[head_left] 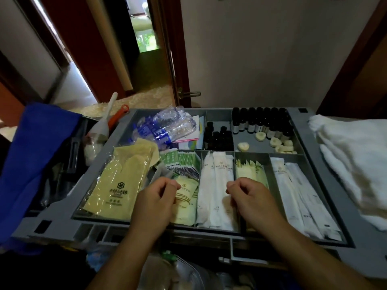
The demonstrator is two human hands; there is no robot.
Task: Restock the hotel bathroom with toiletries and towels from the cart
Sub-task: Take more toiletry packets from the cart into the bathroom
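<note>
A grey divided tray (326,185) tops the cart in front of me. My left hand (155,197) hovers over a pale yellow sachet (185,197), fingers curled and nothing visibly in them. My right hand (251,197) is curled the same way above long white wrapped packets (217,185) and yellow sachets (249,170). More white packets (297,195) fill the right compartment. Dark small bottles (261,120) and round soaps (274,141) sit at the back. Folded white towels (356,162) are stacked on the cart's right end.
Yellow bagged items (117,185) lie at the tray's left, green sachets (180,162) behind my left hand, crushed water bottles (167,126) at the back. A blue cloth (31,155) hangs at the left. An open doorway (146,49) lies beyond the cart.
</note>
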